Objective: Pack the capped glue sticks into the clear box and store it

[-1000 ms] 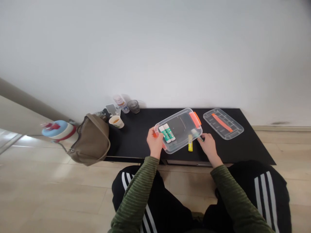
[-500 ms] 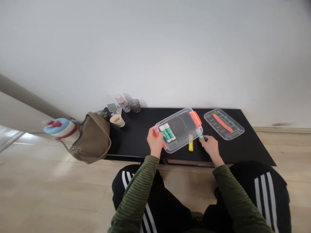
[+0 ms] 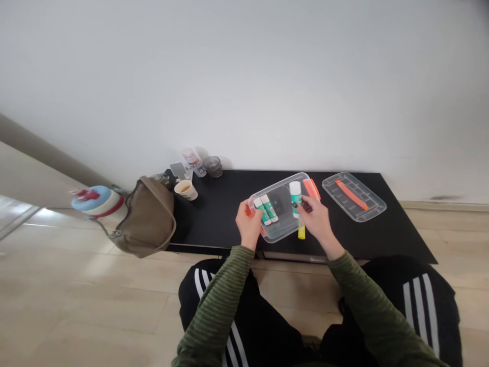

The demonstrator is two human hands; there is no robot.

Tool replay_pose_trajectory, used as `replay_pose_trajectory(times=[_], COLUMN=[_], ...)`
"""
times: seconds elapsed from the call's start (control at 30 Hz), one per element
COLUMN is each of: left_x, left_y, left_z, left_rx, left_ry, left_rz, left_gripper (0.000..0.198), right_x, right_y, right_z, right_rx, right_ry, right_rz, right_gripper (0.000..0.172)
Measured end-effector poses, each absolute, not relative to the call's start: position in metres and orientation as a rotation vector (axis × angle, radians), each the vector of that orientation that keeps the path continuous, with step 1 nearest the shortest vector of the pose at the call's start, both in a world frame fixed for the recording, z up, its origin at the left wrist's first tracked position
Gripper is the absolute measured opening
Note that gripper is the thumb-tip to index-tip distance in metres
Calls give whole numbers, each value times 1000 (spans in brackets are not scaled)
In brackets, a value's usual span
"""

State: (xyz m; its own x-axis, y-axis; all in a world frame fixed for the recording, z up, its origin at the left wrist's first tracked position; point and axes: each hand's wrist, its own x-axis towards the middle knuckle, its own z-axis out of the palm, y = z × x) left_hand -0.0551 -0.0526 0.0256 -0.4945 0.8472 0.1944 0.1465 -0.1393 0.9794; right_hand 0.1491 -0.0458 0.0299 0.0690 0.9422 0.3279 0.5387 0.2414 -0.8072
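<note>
I read this as a loading step: my right hand (image 3: 317,221) has its grip closed on a green-and-white glue stick (image 3: 295,196), held over the far end of the clear box (image 3: 280,233) and, as far as I can tell at this size, not touching it. My left hand (image 3: 248,227) pinches the box's near left rim, steadying it on the table (image 3: 214,214). The next move calls for laying the stick flat beside the two glue sticks (image 3: 266,210) inside, clear of the yellow stick (image 3: 301,232) just outside.

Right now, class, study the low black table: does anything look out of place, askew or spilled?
One small yellow tube lies on the black table outside the clear plastic box, whose two green-and-white glue sticks lie inside. The box sits askew to the table edge. Nothing looks spilled.
</note>
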Motion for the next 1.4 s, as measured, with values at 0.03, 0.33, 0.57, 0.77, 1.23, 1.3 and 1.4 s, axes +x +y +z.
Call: replay_pose_trajectory(times=[0.03, 0.33, 0.57, 0.77, 1.23, 1.3, 1.4], left_x=[-55, -52, -51, -50, -51, -51, -51], left_y=[-53, -60, -59, -60, -59, -58, -57], left_z=[26, 27, 27, 28, 26, 25, 24], left_rx=[1126, 1176, 1148, 1155, 1197, 1196, 1192], left_ry=[1597, 1609, 1575, 1583, 1633, 1626, 1622], left_rz=[1680, 1632, 1629, 1623, 1606, 1614, 1627], left_gripper=[33, 35, 35, 37, 34, 35, 35], right_x=[142, 113, 99, 96, 119, 132, 151], right_y=[-42, -9, 8, 9, -18, -38, -72], right_z=[30, 18, 6, 4, 22, 26, 18], right_rx=[-1449, -1957, -2044, -1985, -1695, -1536, -1423], right_ry=[-1693, -2156, -2260, -2285, -1916, -1595, -1114], right_rz=[558, 556, 616, 616, 511, 404, 204], right_gripper=[36, 25, 27, 26, 29, 26, 27])
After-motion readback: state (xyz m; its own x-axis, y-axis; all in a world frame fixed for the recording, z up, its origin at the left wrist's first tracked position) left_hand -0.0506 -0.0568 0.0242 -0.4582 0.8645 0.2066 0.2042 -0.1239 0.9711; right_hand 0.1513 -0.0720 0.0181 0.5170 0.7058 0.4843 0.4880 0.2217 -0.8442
